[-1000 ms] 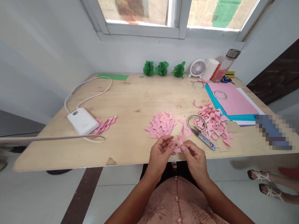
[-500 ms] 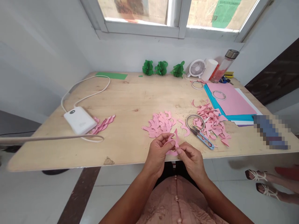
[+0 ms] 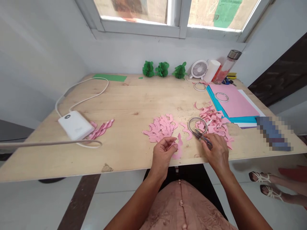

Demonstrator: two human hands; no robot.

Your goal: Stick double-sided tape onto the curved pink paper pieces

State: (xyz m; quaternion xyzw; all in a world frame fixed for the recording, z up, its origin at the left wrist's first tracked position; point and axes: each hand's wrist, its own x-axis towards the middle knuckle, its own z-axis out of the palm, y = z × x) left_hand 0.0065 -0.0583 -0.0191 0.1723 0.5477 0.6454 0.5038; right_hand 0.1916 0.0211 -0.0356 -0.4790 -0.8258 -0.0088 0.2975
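Pinched in the fingertips of my left hand [image 3: 163, 156] is a wavy cut piece of pink paper [image 3: 179, 150], near the table's front edge. My right hand [image 3: 217, 152] has its fingers closed round the handles of the thread snips [image 3: 199, 135], whose blades point to the far left. Those blades lie by a roll of tape [image 3: 190, 127] at the edge of the pink scraps [image 3: 217, 124]. A heap of curved pink paper pieces [image 3: 160, 128] spreads just beyond my left hand. Between heap and snips lie a few loose curved pieces [image 3: 188, 135].
On the left, a white power bank [image 3: 76, 125] with a cable sits beside twisted pink strips [image 3: 102, 129]. Green paper shapes [image 3: 148, 69] line the back, near a small fan [image 3: 199, 69] and a glass bottle [image 3: 226, 68]. Pink sheets [image 3: 242, 107] are stacked at right.
My right hand has left the pink paper, moved right and closed on the thread snips. My left hand still holds the paper piece. The view has shifted slightly.
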